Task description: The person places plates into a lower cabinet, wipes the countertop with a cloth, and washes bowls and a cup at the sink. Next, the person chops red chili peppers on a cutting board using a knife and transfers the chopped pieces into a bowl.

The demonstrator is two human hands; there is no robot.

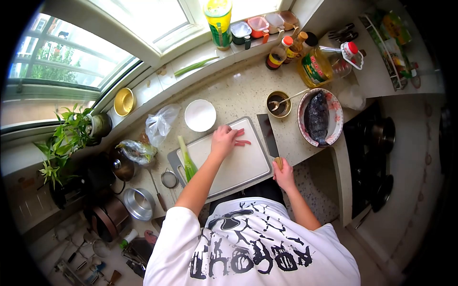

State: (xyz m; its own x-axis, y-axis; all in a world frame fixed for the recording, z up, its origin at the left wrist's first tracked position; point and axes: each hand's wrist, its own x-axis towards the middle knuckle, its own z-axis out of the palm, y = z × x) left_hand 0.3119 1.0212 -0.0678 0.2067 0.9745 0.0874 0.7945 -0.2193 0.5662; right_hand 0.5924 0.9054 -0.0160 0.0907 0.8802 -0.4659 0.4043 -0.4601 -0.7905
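The meat strips lie on the cutting board under the left hand's fingers, which are bunched and partly hide them. The left hand is well apart from the right hand, closed round the handle of the cleaver, its blade by the board's right edge. Green onion stalks lie left, the white bowl just beyond, the whole fish in the floral bowl farther right

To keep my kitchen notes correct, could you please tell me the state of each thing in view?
Meat: cut, by left hand
Knife: gripped in right hand
Green stalks: long, on board
Fish: lying in flowered bowl
Spoon: standing in dark sauce
Oil bottle: capped, upright
White bowl: upright
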